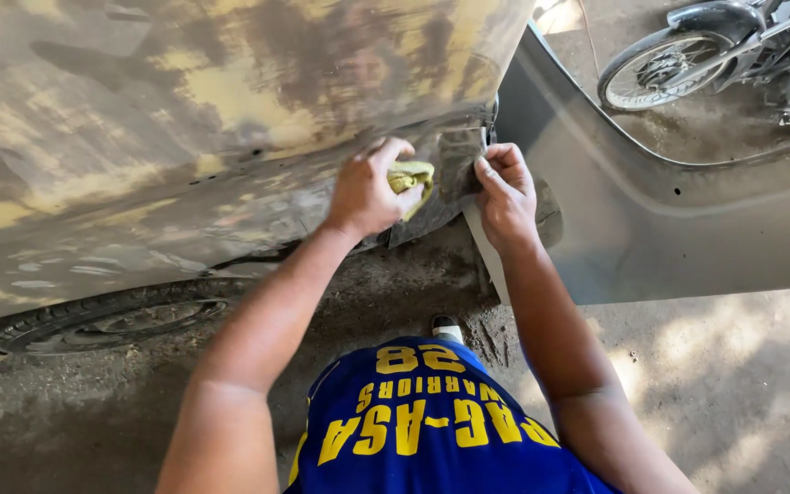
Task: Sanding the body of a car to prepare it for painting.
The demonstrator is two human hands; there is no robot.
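My left hand is closed around a yellow-green cloth and presses it against the lower edge of a car body panel patched with grey and yellow filler. Just to its right, my right hand grips a dark grey piece of sandpaper and holds it flat on the panel's rear corner. Both hands sit side by side, a few centimetres apart, at the panel's lower right end. My blue shorts with yellow print show below.
An open grey car door stands at the right. A tyre shows under the panel at lower left. A motorcycle is parked at the top right. Dirt and concrete ground lies below.
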